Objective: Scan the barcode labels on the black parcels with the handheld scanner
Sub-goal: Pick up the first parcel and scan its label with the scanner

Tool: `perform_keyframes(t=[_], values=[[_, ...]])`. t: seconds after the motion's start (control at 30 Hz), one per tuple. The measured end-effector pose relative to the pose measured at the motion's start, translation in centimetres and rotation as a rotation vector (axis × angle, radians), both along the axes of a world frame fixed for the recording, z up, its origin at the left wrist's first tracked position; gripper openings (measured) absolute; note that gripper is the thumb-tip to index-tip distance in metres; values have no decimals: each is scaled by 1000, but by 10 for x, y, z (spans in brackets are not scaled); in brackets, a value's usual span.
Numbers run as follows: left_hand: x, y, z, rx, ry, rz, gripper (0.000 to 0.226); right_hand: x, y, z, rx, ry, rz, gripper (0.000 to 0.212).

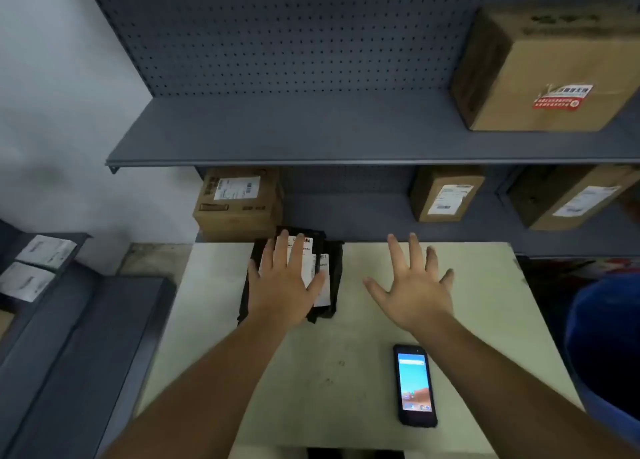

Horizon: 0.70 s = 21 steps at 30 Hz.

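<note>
On table [485, 302]: one scanner [414, 386]; left hand [287, 285] on black parcels [334, 268], count unclear; right hand [415, 292] hovering, fingers apart.

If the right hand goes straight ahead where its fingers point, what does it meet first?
The right hand likely crosses bare table, then meets the lower shelf; depth is unclear.

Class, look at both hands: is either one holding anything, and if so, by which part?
Nothing is held. The left hand lies flat, fingers spread, over the black parcels; the right hand is open and empty; the scanner lies untouched.
</note>
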<state>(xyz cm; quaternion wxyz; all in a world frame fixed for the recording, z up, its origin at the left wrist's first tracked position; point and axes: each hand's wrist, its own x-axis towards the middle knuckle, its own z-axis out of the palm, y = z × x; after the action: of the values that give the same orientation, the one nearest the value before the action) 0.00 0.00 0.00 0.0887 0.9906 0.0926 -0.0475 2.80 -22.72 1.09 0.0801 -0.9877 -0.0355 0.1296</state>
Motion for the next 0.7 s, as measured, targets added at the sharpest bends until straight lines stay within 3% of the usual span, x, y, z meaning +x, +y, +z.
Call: perform_keyframes(t=[0.3,0.7], values=[[0,31,-59,-52,98,107,90,-19,4,-59,-13,87,-66,95],[26,53,-105,-460,226,539,107,-42,-11,-113,-80,253,-85,97]])
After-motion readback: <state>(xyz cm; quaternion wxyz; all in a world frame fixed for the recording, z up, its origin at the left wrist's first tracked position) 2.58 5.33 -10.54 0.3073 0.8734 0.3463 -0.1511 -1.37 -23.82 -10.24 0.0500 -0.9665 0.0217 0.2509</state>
